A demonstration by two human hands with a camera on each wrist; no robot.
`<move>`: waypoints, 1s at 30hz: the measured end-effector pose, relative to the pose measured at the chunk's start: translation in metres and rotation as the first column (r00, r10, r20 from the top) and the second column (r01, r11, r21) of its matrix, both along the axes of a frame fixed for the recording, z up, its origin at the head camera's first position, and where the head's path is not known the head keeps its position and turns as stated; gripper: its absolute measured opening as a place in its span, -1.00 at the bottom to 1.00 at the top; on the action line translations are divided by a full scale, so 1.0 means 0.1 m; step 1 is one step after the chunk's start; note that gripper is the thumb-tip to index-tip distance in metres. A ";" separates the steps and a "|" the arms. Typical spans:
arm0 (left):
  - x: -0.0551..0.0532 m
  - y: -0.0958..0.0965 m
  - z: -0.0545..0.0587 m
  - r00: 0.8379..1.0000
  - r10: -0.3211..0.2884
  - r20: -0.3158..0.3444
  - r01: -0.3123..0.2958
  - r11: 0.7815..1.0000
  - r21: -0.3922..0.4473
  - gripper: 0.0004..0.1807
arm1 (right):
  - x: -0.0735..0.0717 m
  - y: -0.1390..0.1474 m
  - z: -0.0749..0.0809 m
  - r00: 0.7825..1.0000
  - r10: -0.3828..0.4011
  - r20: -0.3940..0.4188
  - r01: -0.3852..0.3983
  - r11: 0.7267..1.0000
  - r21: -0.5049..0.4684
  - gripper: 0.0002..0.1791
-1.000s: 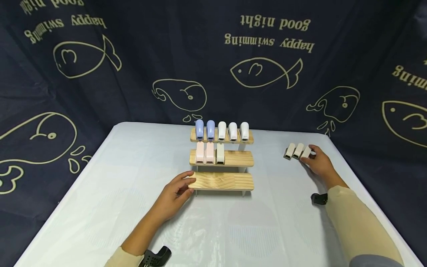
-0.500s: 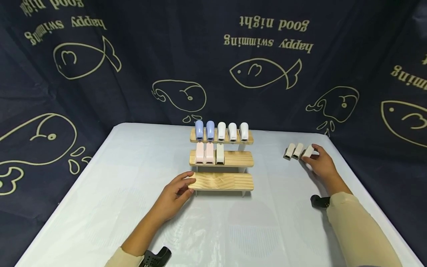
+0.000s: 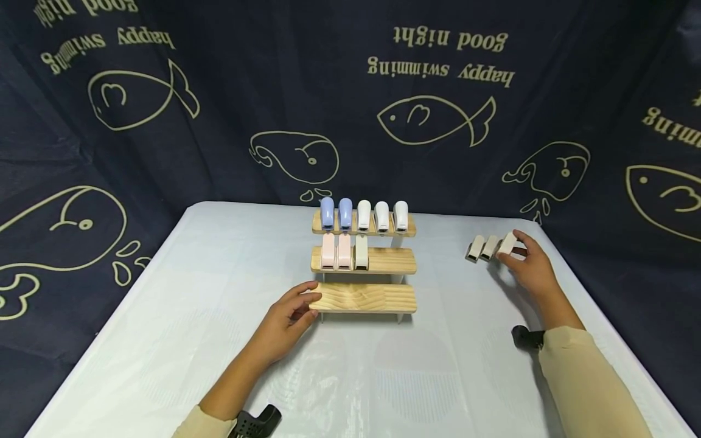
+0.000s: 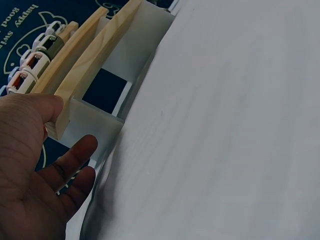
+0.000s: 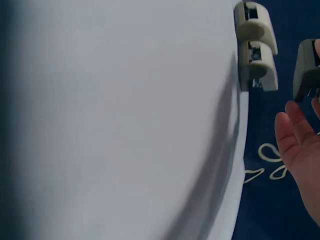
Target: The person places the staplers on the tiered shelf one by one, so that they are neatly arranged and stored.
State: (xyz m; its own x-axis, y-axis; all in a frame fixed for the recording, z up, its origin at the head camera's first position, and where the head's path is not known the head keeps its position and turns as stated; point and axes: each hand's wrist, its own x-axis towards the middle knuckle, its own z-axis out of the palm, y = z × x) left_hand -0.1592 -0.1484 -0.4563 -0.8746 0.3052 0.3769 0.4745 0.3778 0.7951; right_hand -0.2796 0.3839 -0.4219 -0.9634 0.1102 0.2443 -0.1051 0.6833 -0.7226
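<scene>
In the head view, my left hand (image 3: pixel 282 328) holds the left end of the lowest board of a three-tier wooden display stand (image 3: pixel 364 298). The left wrist view has the thumb on this board end (image 4: pixel 62 107), with two other fingers spread apart from it. At the far right, my right hand (image 3: pixel 533 267) pinches a white mini stapler (image 3: pixel 507 243) between thumb and fingers. It appears raised off the table in the right wrist view, where it is partly cut off. Just left of it lie two similar staplers (image 3: pixel 475 248), side by side.
On the top board stand blue staplers (image 3: pixel 345 213) and white ones (image 3: pixel 381 216). The middle board bears two pink staplers (image 3: pixel 328 250) and a grey-green one (image 3: pixel 361 252) on its left half. A white cloth covers the table (image 3: pixel 438 365); a dark printed curtain (image 3: pixel 350 91) hangs behind.
My right hand has drawn the stapler slightly up and to the right, away from the other two, and tilted it. My left hand and the stand stay where they were.
</scene>
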 end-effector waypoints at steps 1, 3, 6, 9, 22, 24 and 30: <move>0.00 0.00 0.00 1.000 0.001 0.001 -0.001 1.000 -0.002 -0.64 | 0.02 -0.02 0.02 1.000 0.006 -0.010 -0.006 1.000 0.002 -0.17; 0.00 0.00 0.00 1.000 0.001 0.002 -0.001 1.000 -0.005 -0.64 | 0.05 -0.07 0.05 1.000 0.014 -0.021 -0.014 1.000 0.012 -0.17; 0.00 0.01 0.00 1.000 0.000 0.004 0.000 1.000 -0.007 -0.64 | 0.10 -0.14 0.10 0.999 0.038 -0.035 -0.038 0.999 -0.001 -0.17; -0.01 0.01 -0.01 1.000 0.000 0.005 0.000 1.000 -0.003 -0.64 | 0.14 -0.23 0.14 0.996 0.069 -0.050 -0.070 0.998 -0.004 -0.17; 0.00 0.02 0.04 1.000 0.000 0.005 0.000 1.000 -0.005 -0.64 | 0.34 -0.65 0.32 0.983 0.165 -0.076 -0.166 0.986 -0.013 -0.18; 0.00 0.02 0.04 1.000 -0.002 0.003 0.002 1.000 -0.003 -0.64 | 0.37 -0.71 0.34 0.979 0.185 -0.090 -0.186 0.983 0.000 -0.18; 0.01 0.02 0.04 1.000 0.004 0.002 -0.004 1.000 -0.003 -0.64 | 0.47 -0.89 0.41 0.954 0.260 -0.147 -0.255 0.965 0.053 -0.19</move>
